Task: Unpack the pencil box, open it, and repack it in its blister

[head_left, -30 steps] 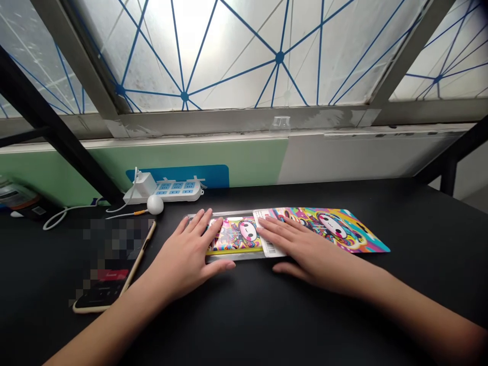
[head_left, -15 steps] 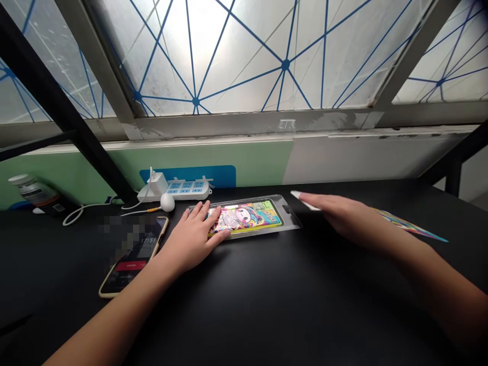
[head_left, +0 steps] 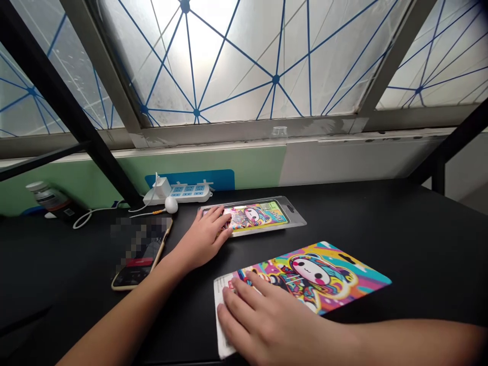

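My left hand (head_left: 206,236) rests with its fingers lying over the left end of a clear plastic blister pack (head_left: 295,217). The pack holds a colourful item (head_left: 259,216) with a cartoon face, and lies flat at the back of the desk. Close to the desk's front, my right hand (head_left: 274,320) has its fingers over the white left end of a bright printed backing card (head_left: 312,272) with a hang hole. Its thumb is hidden, apparently beneath the card. A cartoon figure in pink, yellow and turquoise shows on the card.
Left of my left forearm, a phone (head_left: 143,264) in a pale case lies on the black desk (head_left: 412,244). Behind it are a white power strip (head_left: 190,192), a round white plug (head_left: 171,204) and cables. A bottle (head_left: 53,199) leans at far left; dark frame posts flank the window.
My right hand has brought the card from the right, where it was seen edge-on, to the desk's front, printed face up. My left hand stays on the blister pack. The view has shifted slightly.
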Demonstrator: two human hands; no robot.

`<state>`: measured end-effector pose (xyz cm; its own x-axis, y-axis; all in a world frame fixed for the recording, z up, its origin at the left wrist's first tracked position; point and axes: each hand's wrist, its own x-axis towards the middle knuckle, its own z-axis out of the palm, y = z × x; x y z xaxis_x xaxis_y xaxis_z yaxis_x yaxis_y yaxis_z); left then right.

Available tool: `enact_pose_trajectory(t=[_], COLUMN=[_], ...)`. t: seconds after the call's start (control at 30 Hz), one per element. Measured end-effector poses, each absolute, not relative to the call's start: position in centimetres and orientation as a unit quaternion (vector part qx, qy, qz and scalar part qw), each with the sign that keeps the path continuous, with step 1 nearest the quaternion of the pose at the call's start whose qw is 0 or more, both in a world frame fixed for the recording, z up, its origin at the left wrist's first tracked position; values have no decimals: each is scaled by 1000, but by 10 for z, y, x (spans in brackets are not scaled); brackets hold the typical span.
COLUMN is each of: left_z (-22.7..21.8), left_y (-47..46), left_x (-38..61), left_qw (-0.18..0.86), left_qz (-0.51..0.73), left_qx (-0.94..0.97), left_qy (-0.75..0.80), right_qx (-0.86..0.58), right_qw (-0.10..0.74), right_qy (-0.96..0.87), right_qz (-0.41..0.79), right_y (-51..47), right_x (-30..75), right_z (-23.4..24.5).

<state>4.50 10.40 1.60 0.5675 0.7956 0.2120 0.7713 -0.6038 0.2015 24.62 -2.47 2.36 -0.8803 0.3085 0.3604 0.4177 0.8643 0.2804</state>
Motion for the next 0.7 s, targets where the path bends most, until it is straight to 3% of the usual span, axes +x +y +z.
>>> enact_pose_trajectory(t=[0.1, 0.3, 0.7], left_z=[16, 16, 11], left_y=[103, 106, 109], left_x=[45, 43, 44], left_qw=[43, 41, 43], left_qz=[148, 154, 138], left_qx=[894, 899, 902], left_qy=[422, 408, 406], right_qx=[-227, -235, -154], right_qw=[117, 139, 124], right_qy=[-966, -945, -965], right_qz=[-32, 179, 171], right_y=[2, 45, 62], right_x=[238, 242, 246], right_z=[14, 12, 13])
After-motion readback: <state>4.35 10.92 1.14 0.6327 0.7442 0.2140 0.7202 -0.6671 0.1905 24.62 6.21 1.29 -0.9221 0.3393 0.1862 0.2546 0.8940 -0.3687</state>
